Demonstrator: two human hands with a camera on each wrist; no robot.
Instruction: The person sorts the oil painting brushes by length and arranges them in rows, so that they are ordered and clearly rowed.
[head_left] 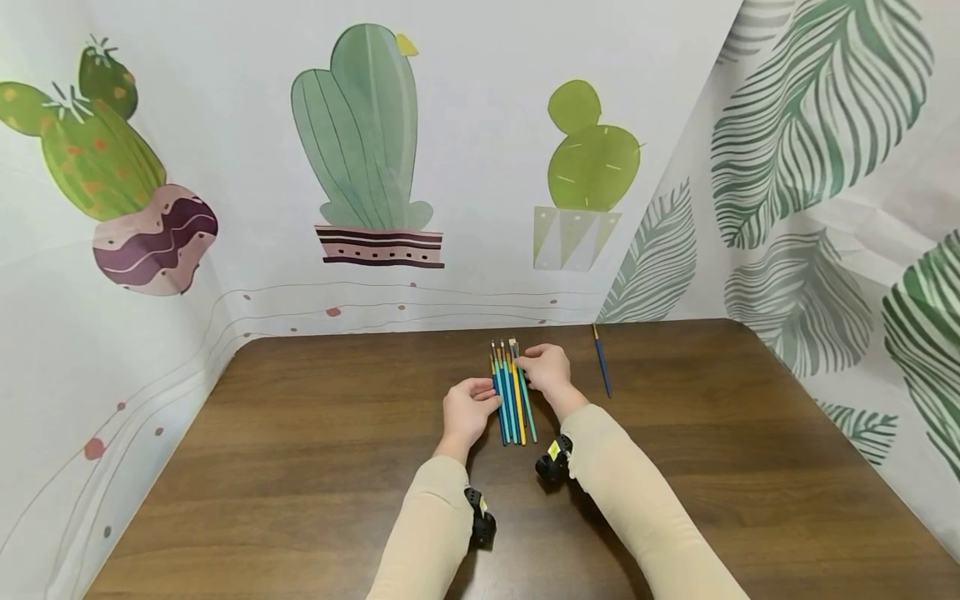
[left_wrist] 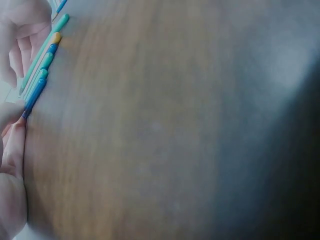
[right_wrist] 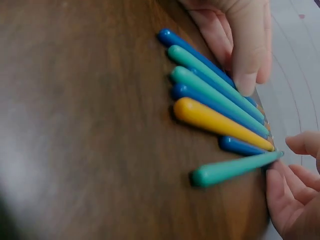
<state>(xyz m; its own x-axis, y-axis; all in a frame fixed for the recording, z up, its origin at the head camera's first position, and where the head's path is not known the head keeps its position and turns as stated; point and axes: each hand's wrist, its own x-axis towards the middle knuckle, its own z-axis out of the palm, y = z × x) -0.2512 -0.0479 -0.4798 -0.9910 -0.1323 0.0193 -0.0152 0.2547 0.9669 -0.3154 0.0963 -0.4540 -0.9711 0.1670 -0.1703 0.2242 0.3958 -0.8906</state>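
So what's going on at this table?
Someone is handling a row of paintbrushes on a brown table, with handles toward them and bristles away. The left hand is at the leftmost blue brush, and the right hand is on the other side, near the bristle end. The green brush at the right slants away from the others. A lone blue brush lies apart, farther right.

Nothing can be read: the yellow labels point(head_left: 555, 450) on the black wrist cameras point(head_left: 483, 531) over the worktop point(head_left: 300, 467) are too small to decipher.
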